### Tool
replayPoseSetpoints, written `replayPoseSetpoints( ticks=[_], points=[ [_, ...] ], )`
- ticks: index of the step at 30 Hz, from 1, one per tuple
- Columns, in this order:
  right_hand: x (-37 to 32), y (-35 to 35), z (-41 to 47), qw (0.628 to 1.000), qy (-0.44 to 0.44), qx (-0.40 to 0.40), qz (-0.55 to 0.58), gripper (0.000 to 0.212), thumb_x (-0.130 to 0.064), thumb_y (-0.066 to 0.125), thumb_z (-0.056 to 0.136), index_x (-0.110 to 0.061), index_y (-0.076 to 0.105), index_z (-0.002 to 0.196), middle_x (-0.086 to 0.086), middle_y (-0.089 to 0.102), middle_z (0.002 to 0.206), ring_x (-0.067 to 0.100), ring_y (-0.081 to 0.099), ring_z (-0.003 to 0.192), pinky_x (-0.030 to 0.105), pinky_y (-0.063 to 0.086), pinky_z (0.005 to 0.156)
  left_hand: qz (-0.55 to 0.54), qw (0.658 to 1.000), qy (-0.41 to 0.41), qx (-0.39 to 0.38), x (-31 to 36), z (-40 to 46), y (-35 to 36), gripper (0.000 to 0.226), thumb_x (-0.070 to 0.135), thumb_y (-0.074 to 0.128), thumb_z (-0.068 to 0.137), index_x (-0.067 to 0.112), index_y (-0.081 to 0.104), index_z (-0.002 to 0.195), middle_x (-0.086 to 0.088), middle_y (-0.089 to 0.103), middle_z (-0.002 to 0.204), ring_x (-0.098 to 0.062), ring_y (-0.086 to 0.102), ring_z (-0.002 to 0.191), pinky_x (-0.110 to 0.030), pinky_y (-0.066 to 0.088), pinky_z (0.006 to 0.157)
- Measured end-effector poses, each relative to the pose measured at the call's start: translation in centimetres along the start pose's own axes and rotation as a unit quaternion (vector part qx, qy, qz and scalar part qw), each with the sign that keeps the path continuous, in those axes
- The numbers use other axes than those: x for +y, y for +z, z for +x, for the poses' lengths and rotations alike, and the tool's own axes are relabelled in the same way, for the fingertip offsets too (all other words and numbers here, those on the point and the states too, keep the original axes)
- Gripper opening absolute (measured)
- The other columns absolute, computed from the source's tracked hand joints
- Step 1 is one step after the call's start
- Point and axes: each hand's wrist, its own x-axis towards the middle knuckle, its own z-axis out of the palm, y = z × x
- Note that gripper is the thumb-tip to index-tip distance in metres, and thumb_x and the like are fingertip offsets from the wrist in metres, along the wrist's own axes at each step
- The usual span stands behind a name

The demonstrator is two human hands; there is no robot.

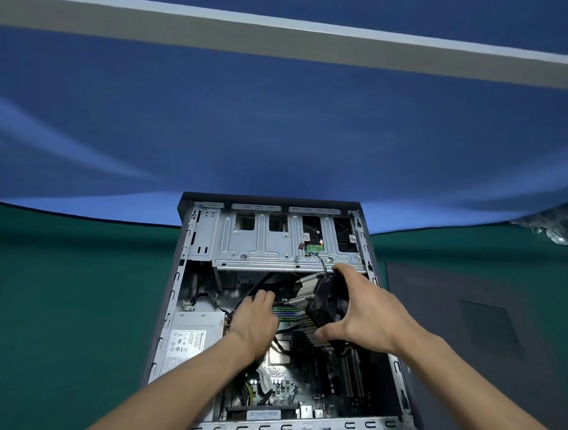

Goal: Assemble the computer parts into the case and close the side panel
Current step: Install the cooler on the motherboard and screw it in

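The open grey metal computer case (280, 314) lies on the green desk (71, 301). The right hand (366, 311) grips a black-fanned finned aluminium cooler (320, 311), tilted above the motherboard. The left hand (252, 322) reaches inside among black cables (265, 280), fingers (261, 298) loosely extended.

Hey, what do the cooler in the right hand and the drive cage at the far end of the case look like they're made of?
CPU cooler: pale, matte metal fins, probably aluminium, stacked thin; its fan frame looks like dark plastic. Drive cage: bare grey sheet metal, likely steel, with stamped ribs and punched holes, dull sheen.
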Motion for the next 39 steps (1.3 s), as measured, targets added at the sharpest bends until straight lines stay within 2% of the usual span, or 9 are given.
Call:
replayPoseSetpoints(
  ticks=[4, 8, 13, 17, 23, 27, 30, 36, 39],
  points=[
    [0.2, 0.0, 0.4, 1.0, -0.002, -0.007, -0.001, 0.119, -0.067, 0.076, 0.051, -0.029, 0.015, 0.145, -0.009, 0.058, 0.118, 0.013, 0.056, 0.089, 0.027, 0.041, 0.07, 0.039, 0.997, 0.067, -0.006, 0.2, 0.7, 0.6, 0.03, 0.017, 0.043, 0.097, 0.013, 0.058, 0.122, -0.015, 0.031, 0.146, -0.03, 0.044, 0.116, -0.036, 0.045, 0.08],
    [0.6, -0.4, 0.4, 0.999, -0.008, -0.017, 0.034, 0.118, -0.067, 0.077, 0.049, -0.029, 0.017, 0.144, -0.017, 0.052, 0.096, 0.009, 0.056, 0.086, 0.027, 0.046, 0.072, -0.002, 0.994, 0.095, -0.06, 0.5, 0.8, 0.8, 0.028, 0.006, 0.04, 0.096, 0.001, 0.054, 0.121, -0.017, 0.045, 0.141, -0.028, 0.063, 0.1, -0.035, 0.044, 0.064],
    [0.9, -0.6, 0.1, 0.998, -0.014, -0.021, 0.049, 0.109, -0.065, 0.078, 0.049, -0.031, 0.024, 0.137, -0.015, 0.057, 0.1, 0.008, 0.06, 0.088, 0.032, 0.052, 0.08, -0.015, 0.996, 0.071, -0.06, 0.5, 0.9, 0.9, 0.028, 0.003, 0.041, 0.097, 0.001, 0.052, 0.123, -0.012, 0.06, 0.121, -0.027, 0.059, 0.109, -0.036, 0.047, 0.081],
    [1.0, -0.5, -0.2, 0.998, -0.004, -0.025, 0.056, 0.112, -0.066, 0.078, 0.047, -0.032, 0.023, 0.138, -0.015, 0.057, 0.098, 0.009, 0.059, 0.088, 0.033, 0.052, 0.081, -0.043, 0.998, 0.03, -0.045, 0.6, 1.5, 1.1, 0.035, 0.0, 0.04, 0.096, 0.001, 0.045, 0.13, -0.011, 0.062, 0.121, -0.026, 0.061, 0.109, -0.034, 0.048, 0.082],
    [1.2, -0.1, -0.9, 0.998, -0.004, -0.028, 0.056, 0.115, -0.065, 0.078, 0.048, -0.032, 0.02, 0.141, -0.016, 0.056, 0.095, 0.01, 0.059, 0.088, 0.034, 0.051, 0.081, -0.024, 0.998, 0.015, -0.056, 0.6, 1.7, 1.2, 0.022, 0.0, 0.045, 0.093, 0.007, 0.062, 0.106, -0.006, 0.067, 0.11, -0.021, 0.064, 0.101, -0.031, 0.049, 0.079],
    [1.1, -0.3, -1.4, 0.999, -0.018, -0.03, 0.041, 0.117, -0.065, 0.078, 0.047, -0.034, 0.018, 0.142, -0.018, 0.049, 0.104, 0.012, 0.058, 0.093, 0.033, 0.05, 0.083, -0.142, 0.989, -0.038, 0.007, 0.1, 1.7, 0.4, 0.02, 0.018, 0.051, 0.092, 0.009, 0.058, 0.109, -0.007, 0.067, 0.109, -0.026, 0.064, 0.1, -0.034, 0.049, 0.08],
    [1.1, -0.5, -1.7, 0.997, -0.03, -0.057, 0.04, 0.115, -0.06, 0.081, 0.047, -0.04, 0.017, 0.14, -0.02, 0.048, 0.116, 0.012, 0.057, 0.101, 0.033, 0.048, 0.088, -0.283, 0.953, -0.081, 0.075, -0.8, 1.3, -0.7, 0.01, 0.025, 0.051, 0.086, 0.017, 0.053, 0.093, -0.003, 0.065, 0.093, -0.024, 0.06, 0.084, -0.031, 0.041, 0.068],
    [-0.6, 0.7, -1.7, 0.985, -0.082, -0.134, 0.067, 0.115, -0.042, 0.09, 0.05, -0.039, 0.02, 0.141, -0.019, 0.044, 0.127, 0.009, 0.051, 0.11, 0.03, 0.044, 0.096, -0.561, 0.817, -0.127, 0.046, -2.2, 0.6, -2.3, 0.009, 0.012, 0.053, 0.083, 0.012, 0.049, 0.075, -0.004, 0.045, 0.062, -0.019, 0.04, 0.058, -0.027, 0.029, 0.055],
    [-1.3, 1.7, -1.2, 0.981, -0.078, -0.152, 0.096, 0.115, -0.036, 0.091, 0.05, -0.038, 0.021, 0.142, -0.016, 0.045, 0.13, 0.011, 0.052, 0.113, 0.034, 0.043, 0.1, -0.634, 0.762, -0.127, 0.044, -2.7, 0.3, -3.4, 0.023, 0.0, 0.046, 0.089, 0.008, 0.048, 0.067, 0.006, 0.049, 0.042, -0.015, 0.046, 0.039, -0.023, 0.035, 0.042]
  ],
)
